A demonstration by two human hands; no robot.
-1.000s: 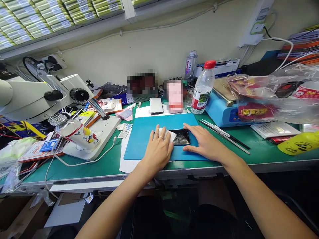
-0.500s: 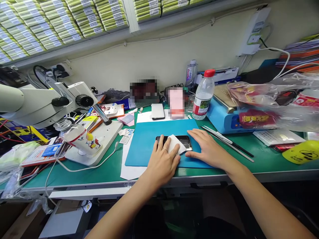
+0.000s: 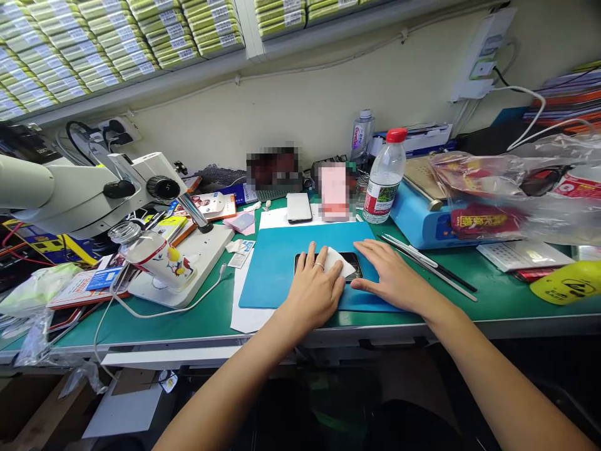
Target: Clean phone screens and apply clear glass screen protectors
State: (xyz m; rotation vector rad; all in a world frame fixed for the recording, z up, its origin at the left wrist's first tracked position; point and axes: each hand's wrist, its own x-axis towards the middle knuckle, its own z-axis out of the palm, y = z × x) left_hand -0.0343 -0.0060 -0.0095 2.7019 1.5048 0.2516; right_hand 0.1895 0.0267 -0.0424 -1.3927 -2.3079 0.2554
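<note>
Pressing a thin, white, square-cornered wipe down with the left hand, bare but for a slim, silver-coloured ring, fingers laid out flat and slightly apart. Covering the wipe's left part with those fingers and leaving a pale corner in sight to the right of the index fingertip. Pinning the wipe on top of a black, glossy, rectangular slab shaped like a phone, rather than clasping between thumb and fingers. Hiding much of the slab's middle under wipe and fingers, with both short ends partly in sight. Framing the slab's right end with the bare right hand, thumb and fingers spread wide apart around a gap, with the slab's near corner just beside the thumb tip. Cannot tell whether touching the slab's edge there or only the mat. Working over a bright blue, flat, rectangular mat, spread partly across white paper on a smooth green worktop. To the right of the right hand, slantwise, near slim black and silver-coloured rod-like tools. Facing, beyond the mat, a clear plastic bottle with a red cap, upright
</note>
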